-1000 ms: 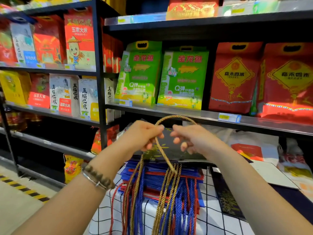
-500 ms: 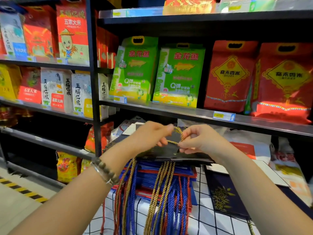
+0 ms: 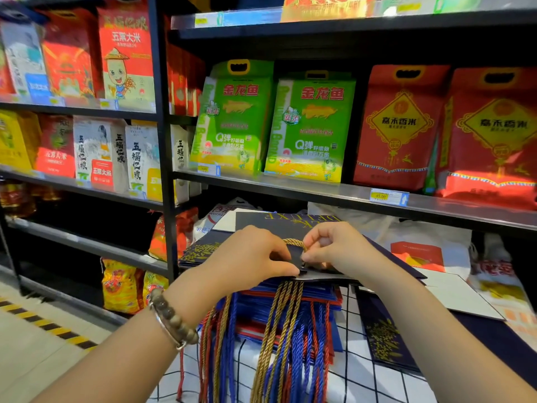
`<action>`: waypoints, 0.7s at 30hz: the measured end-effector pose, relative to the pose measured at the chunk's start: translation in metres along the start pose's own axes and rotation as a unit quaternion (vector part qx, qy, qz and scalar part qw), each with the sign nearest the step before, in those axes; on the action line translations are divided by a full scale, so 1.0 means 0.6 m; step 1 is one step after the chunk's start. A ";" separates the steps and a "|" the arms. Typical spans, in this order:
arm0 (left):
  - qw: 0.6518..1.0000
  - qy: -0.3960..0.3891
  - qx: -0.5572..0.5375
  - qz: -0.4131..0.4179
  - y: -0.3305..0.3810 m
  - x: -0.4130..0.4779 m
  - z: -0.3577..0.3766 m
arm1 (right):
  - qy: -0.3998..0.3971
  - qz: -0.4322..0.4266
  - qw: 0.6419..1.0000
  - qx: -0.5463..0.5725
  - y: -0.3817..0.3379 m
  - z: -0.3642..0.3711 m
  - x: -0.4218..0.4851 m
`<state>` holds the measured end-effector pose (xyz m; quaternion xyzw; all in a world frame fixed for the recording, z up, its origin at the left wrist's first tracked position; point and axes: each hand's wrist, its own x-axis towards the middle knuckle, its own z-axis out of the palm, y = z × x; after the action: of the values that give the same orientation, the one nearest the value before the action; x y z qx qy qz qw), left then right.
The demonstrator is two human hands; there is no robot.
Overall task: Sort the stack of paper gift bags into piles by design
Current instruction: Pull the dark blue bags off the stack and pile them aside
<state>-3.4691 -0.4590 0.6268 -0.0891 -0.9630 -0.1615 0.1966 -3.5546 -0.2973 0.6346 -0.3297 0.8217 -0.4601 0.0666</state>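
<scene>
Navy gift bag (image 3: 257, 221), gold lettering, gold rope handle (image 3: 294, 242)

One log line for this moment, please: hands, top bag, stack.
left hand: grips top navy bag at rim | right hand: pinches gold cord handle | bag: flat on stack

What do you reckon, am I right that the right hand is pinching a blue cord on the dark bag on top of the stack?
Not quite. The cord is gold, not blue, as the head view shows. The right hand does pinch it on the dark bag on top of the stack.
</scene>
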 end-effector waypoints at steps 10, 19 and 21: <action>0.984 0.080 0.156 0.030 -0.001 -0.003 0.004 | -0.074 -0.117 0.984 -0.117 0.004 -0.006 -0.027; 0.951 0.079 0.297 -0.009 0.073 -0.015 0.032 | -0.046 -0.121 0.986 -0.109 0.001 0.010 -0.001; 0.951 0.048 0.305 -0.018 0.087 -0.013 0.026 | -0.040 -0.114 0.988 -0.100 0.002 0.015 -0.001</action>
<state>-3.4553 -0.4059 0.6246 0.0006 -0.9571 0.1326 0.2578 -3.5510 -0.3031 0.6287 -0.4440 0.8174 -0.3668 0.0132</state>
